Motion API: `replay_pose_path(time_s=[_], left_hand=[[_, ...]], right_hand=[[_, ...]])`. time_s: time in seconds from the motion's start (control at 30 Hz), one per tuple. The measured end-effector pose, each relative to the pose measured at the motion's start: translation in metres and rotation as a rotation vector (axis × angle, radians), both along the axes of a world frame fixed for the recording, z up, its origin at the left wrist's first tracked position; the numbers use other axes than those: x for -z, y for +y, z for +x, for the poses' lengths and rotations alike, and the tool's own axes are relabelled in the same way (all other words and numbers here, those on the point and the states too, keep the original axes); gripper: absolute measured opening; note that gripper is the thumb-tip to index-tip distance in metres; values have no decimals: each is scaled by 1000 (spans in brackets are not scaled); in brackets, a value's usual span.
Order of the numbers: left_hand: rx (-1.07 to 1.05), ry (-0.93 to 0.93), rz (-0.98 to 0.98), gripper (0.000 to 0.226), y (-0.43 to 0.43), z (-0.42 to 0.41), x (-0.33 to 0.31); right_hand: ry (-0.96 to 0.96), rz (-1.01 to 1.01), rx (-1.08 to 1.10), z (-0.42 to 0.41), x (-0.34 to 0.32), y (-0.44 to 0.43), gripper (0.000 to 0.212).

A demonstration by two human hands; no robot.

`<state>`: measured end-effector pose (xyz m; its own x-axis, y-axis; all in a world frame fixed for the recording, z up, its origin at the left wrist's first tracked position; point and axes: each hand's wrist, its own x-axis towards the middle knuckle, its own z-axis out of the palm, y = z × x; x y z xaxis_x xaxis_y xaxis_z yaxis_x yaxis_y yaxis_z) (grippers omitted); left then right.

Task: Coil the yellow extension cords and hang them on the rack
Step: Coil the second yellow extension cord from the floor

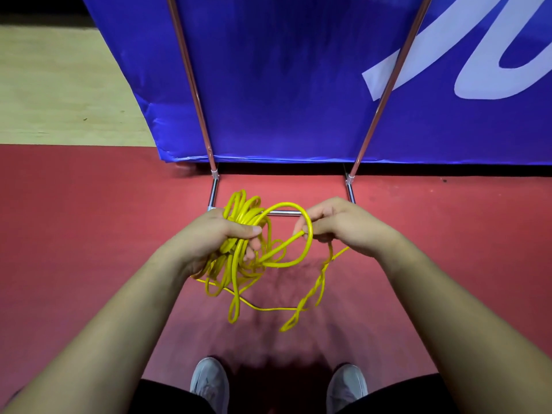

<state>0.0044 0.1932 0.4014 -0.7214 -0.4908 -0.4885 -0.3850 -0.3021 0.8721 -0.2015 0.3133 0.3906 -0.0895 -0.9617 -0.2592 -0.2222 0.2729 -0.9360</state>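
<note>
- A person's left hand (227, 234) curls its fingers tightly round a bundle of yellow extension cord (243, 212), keeping the gathered coils from springing apart above the red floor (89, 219).
- The right hand (337, 225) pinches a fresh loop between thumb and fingers, apparently to feed it onto the bundle.
- The uncoiled tail dangles, twisted, below.
- The chrome rack (283, 212) stands just ahead; hanging looks premature.

Uprights of rack (212, 191) ran off top edge; yellow cord (243, 212) partly hidden inside left hand (221, 234); banner (283, 85) lettering cropped right.
</note>
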Motion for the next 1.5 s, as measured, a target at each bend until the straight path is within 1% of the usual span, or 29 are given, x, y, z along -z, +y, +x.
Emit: replay_pose_path(time_s=[0.07, 0.1, 0.13, 0.2, 0.23, 0.27, 0.33, 0.37, 0.47, 0.53, 0.57, 0.63, 0.67, 0.7, 0.8, 0.87, 0.93, 1.0, 1.07, 1.1, 1.17, 1.2, 1.3, 1.33, 1.4, 1.43, 1.5], left_hand=[[-36, -9, -2, 11, 1, -2, 2], [-53, -14, 1, 11, 2, -2, 3], [-73, -19, 15, 10, 3, -2, 4], [-104, -4, 82, 8, 5, -3, 5], [-106, 22, 136, 13, 6, -3, 5], [-103, 46, 200, 22, 7, -2, 5], [-89, 91, 311, 30, 9, -3, 3], [-81, 115, 349, 28, 10, -3, 2], [-10, 189, 382, 14, 13, -4, 0], [-19, 250, 429, 14, 9, -3, 1], [-49, 269, 446, 17, 5, -3, 1], [-119, 285, 432, 15, -4, -1, 0], [-145, 276, 404, 13, -9, 1, -1], [-161, 245, 362, 12, -12, 3, -3], [-101, 23, 218, 15, -13, 9, -4], [-26, -89, 211, 17, -7, 11, -2], [12, -120, 230, 25, -5, 14, 0], [35, -81, 266, 37, -4, 17, -1], [49, -13, 310, 49, -4, 18, -1], [50, 10, 320, 47, -4, 17, -1], [32, 40, 319, 30, -1, 13, -1], [31, 47, 315, 25, 1, 11, 0], [92, 45, 303, 22, 8, 6, 0], [102, 44, 295, 19, 9, 5, 0], [82, 53, 275, 11, 8, 5, 2], [56, 69, 280, 9, 6, 5, 4], [-7, 117, 312, 18, -1, 6, 9]], right_hand=[[-180, -7, 36, -4, -4, 1, 33], [-244, -10, 41, -4, -5, 1, 37], [-263, -17, 33, -2, -7, 2, 38], [-197, -26, 21, 6, -8, 0, 26], [-179, -15, 21, 11, -6, -1, 18], [-189, 5, 27, 15, -4, -2, 15], [-224, 38, 50, 19, 2, -4, 20], [-230, 40, 55, 21, 5, -5, 23], [-239, 13, 56, 22, 12, -5, 23], [-209, 18, 13, 14, 15, -2, 26], [-156, 42, -35, 8, 16, 1, 28], [0, 108, -153, -8, 26, 9, 25], [41, 141, -173, -15, 32, 13, 19], [41, 159, -141, -20, 39, 16, 15], [-46, 95, 132, -26, 50, 12, 15], [-59, 22, 253, -26, 47, 5, 15], [-11, -15, 271, -25, 44, -1, 15], [75, -37, 241, -25, 42, -3, 16], [104, -51, 217, -23, 38, -5, 18], [100, -65, 201, -20, 34, -5, 19], [97, -89, 169, -13, 26, -8, 19], [99, -101, 139, -7, 21, -8, 19], [83, -158, 16, 14, 9, -8, 15], [42, -177, 4, 18, 6, -8, 14], [-79, -193, 25, 18, 3, -6, 20], [-105, -183, 27, 14, 3, -5, 22], [-55, -120, 1, 7, 5, -2, 21]])
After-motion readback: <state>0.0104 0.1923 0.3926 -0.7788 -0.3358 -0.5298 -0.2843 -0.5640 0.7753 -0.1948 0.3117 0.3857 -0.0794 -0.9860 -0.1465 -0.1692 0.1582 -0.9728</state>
